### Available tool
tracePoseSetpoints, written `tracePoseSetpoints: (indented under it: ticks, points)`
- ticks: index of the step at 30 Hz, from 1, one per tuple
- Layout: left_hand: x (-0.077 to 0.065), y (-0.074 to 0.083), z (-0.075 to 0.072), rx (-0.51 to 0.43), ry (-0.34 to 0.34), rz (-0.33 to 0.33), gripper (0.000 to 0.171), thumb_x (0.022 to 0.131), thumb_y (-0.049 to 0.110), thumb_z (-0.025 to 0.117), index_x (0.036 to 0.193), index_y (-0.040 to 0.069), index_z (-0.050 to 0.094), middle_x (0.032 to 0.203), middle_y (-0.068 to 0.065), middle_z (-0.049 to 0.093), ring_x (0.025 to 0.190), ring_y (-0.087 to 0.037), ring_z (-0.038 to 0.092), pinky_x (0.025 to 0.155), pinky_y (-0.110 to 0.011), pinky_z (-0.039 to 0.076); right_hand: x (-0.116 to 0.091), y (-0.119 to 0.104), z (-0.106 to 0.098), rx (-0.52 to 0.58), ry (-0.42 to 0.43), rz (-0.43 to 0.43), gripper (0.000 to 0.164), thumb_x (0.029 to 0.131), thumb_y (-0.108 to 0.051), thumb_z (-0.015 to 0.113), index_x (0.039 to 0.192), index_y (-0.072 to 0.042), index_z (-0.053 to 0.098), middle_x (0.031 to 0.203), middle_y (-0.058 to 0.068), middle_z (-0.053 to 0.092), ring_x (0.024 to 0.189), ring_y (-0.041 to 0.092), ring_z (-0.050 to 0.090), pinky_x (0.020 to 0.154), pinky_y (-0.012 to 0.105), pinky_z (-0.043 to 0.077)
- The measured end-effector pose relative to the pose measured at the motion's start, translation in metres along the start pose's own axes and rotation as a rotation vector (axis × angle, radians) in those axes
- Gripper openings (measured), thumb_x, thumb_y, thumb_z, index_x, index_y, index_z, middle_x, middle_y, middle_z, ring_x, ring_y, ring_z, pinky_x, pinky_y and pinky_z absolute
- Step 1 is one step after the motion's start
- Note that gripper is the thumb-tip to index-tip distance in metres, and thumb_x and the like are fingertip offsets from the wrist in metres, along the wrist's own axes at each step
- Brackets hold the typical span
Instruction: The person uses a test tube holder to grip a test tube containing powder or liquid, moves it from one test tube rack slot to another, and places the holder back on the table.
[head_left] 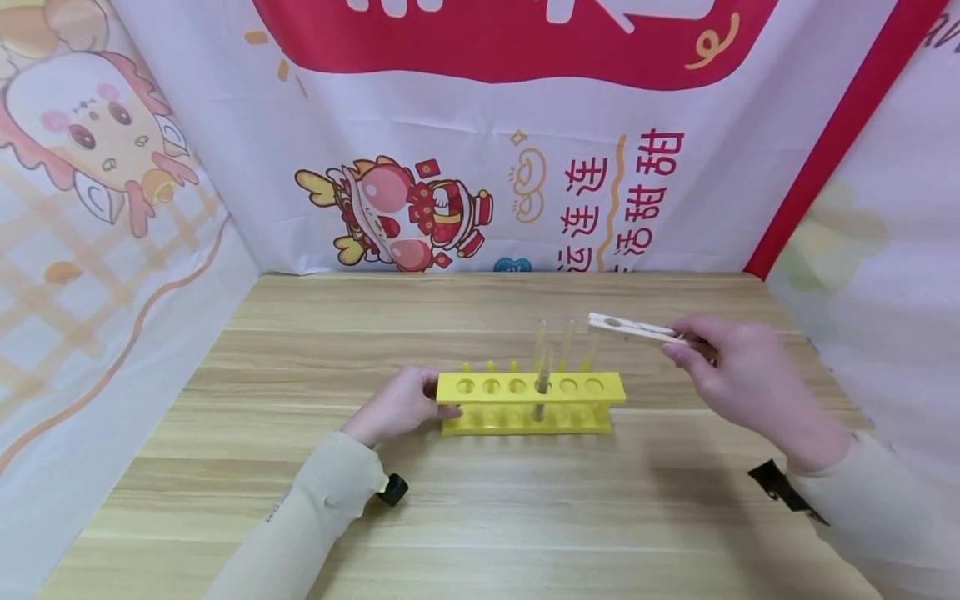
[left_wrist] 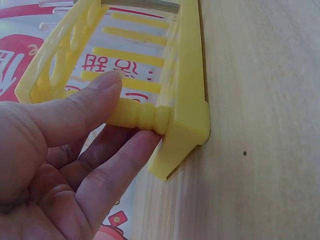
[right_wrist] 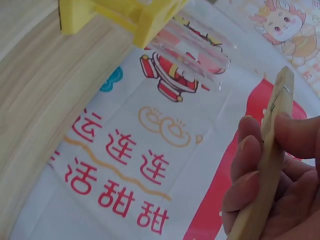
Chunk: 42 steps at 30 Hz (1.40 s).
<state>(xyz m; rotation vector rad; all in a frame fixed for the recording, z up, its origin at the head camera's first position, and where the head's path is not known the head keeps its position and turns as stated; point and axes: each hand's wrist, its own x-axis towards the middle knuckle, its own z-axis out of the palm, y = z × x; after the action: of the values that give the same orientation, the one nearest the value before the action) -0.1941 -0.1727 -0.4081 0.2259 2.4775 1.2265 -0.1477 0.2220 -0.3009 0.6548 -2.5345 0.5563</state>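
Note:
My left hand point(head_left: 401, 404) grips the left end post of a yellow test tube rack point(head_left: 531, 388), thumb on one side and fingers on the other in the left wrist view. In the rack's front row stands a glass test tube point(head_left: 543, 385) with greyish contents in its lower part. Behind it, clear test tubes point(head_left: 567, 343) rise from the back pegs toward the rack's right side. My right hand point(head_left: 738, 367) holds a wooden test tube clamp point(head_left: 633, 326) between thumb and fingers, raised right of the rack. Its tip points left, close to the rightmost tube, and nothing shows in it.
The rack stands on a wood-grain table point(head_left: 480, 508). A printed cloth point(head_left: 465, 117) hangs along the table's back edge, and more cloth point(head_left: 112, 292) hangs at the left side. Small pegs point(head_left: 491, 367) stick up along the rack's back left.

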Motion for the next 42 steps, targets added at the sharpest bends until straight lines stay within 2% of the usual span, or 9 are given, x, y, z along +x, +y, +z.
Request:
tracePoseSetpoints:
  ticks: [6, 10, 19, 28, 36, 42]
  points:
    - [0.000, 0.001, 0.000, 0.012, 0.011, -0.018, 0.030, 0.080, 0.019, 0.084, 0.108, 0.019, 0.073, 0.105, 0.008, 0.071, 0.094, -0.018, 0.061, 0.091, -0.041, 0.045, 0.005, -0.013, 0.020, 0.037, 0.069, -0.080, 0.012, 0.080, -0.006, 0.081, 0.089, -0.006, 0.073, 0.065, -0.008, 0.056, 0.053, 0.006, 0.043, 0.048, 0.026, 0.038]
    - [0.001, 0.001, 0.001, 0.019, 0.012, -0.013, 0.030, 0.080, 0.018, 0.085, 0.108, 0.017, 0.073, 0.104, 0.007, 0.071, 0.093, -0.018, 0.061, 0.091, -0.041, 0.045, 0.009, -0.016, 0.031, 0.068, 0.092, -0.100, 0.011, 0.079, -0.002, 0.081, 0.087, -0.003, 0.074, 0.068, -0.003, 0.061, 0.055, 0.007, 0.047, 0.049, 0.028, 0.042]
    - [0.004, 0.001, 0.002, 0.032, 0.011, -0.013, 0.028, 0.080, 0.018, 0.085, 0.106, 0.017, 0.073, 0.101, 0.006, 0.071, 0.090, -0.018, 0.061, 0.089, -0.040, 0.046, 0.014, -0.017, 0.046, 0.105, 0.095, -0.105, 0.009, 0.076, 0.001, 0.082, 0.081, -0.003, 0.075, 0.068, 0.000, 0.064, 0.052, 0.009, 0.045, 0.046, 0.027, 0.039]
    - [0.003, 0.002, 0.001, 0.026, 0.005, -0.007, 0.029, 0.080, 0.016, 0.084, 0.107, 0.016, 0.073, 0.103, 0.006, 0.070, 0.092, -0.017, 0.061, 0.090, -0.040, 0.047, 0.017, -0.015, 0.051, 0.102, 0.070, -0.106, 0.008, 0.076, 0.000, 0.082, 0.082, -0.002, 0.077, 0.073, 0.003, 0.070, 0.053, 0.009, 0.049, 0.047, 0.027, 0.040]
    - [0.004, 0.003, 0.001, 0.041, 0.007, -0.010, 0.029, 0.080, 0.018, 0.084, 0.107, 0.017, 0.073, 0.103, 0.006, 0.070, 0.094, -0.017, 0.061, 0.092, -0.042, 0.046, 0.018, -0.014, 0.056, 0.123, 0.048, -0.102, 0.008, 0.077, 0.001, 0.082, 0.083, -0.002, 0.077, 0.072, 0.003, 0.069, 0.050, 0.007, 0.044, 0.043, 0.025, 0.036]
    - [0.004, 0.002, 0.001, 0.041, 0.013, -0.009, 0.028, 0.080, 0.016, 0.084, 0.106, 0.017, 0.073, 0.103, 0.006, 0.070, 0.093, -0.017, 0.061, 0.091, -0.041, 0.046, 0.018, -0.014, 0.062, 0.129, 0.050, -0.120, 0.006, 0.077, 0.001, 0.081, 0.079, -0.003, 0.076, 0.069, 0.002, 0.068, 0.050, 0.007, 0.045, 0.044, 0.025, 0.037]
